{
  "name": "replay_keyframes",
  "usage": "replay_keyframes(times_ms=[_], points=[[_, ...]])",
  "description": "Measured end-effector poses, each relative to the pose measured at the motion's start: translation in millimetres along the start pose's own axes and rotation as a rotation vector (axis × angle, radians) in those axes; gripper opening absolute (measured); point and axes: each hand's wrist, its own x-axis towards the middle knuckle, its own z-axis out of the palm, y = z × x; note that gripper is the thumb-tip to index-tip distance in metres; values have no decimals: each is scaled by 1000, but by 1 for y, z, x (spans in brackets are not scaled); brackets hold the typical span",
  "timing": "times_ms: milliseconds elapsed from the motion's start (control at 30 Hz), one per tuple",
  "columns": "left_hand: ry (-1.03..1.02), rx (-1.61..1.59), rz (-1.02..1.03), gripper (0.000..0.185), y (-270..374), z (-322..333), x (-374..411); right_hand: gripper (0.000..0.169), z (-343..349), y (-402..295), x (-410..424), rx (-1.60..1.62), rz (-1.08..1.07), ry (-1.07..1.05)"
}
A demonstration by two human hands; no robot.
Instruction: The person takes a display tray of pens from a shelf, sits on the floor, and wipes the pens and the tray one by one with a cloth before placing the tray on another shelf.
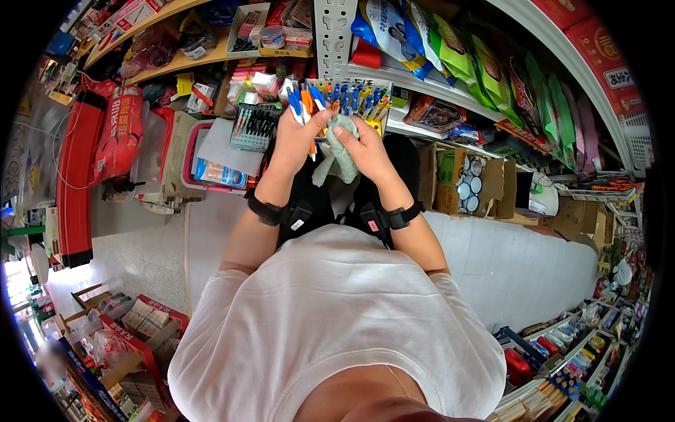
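Note:
Several blue-and-white and orange-and-white pens (298,108) fan out from my left hand (296,134), which is closed around them. A crumpled pale green cloth (343,150) is pinched in my right hand (367,150), its top near the tip of one orange pen between the hands. The cloth's lower end hangs over my lap. Just beyond both hands stands a display box of pens (364,100), blue and yellow ones upright in rows. Left of my left hand is a clear holder (255,126) with black pens.
A pink-rimmed plastic bin (188,158) with packets sits at the left. At the right, an open cardboard box (490,182) holds round white-lidded containers. Shelves (443,84) with bagged goods rise ahead. A red case (79,179) stands farther left.

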Motion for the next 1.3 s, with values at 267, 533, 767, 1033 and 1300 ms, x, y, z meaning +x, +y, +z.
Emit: replay_keyframes(times_ms=[267, 533, 767, 1033, 1300], points=[[76, -96, 38, 32, 8, 0, -2, 33, -36, 31, 4, -329, -18, -3], [-166, -132, -155, 37, 6, -3, -11, 42, -17, -34, 8, 82, -248, 79], [-334, -3, -203, 34, 3, 5, -18, 27, -23, -18, 16, 77, -143, 183], [-305, 89, -161, 31, 2, -1, -19, 23, -27, -30, 11, 197, -185, 270], [-277, 176, -131, 32, -3, -7, -20, 19, -34, -14, 17, -70, -213, 335]])
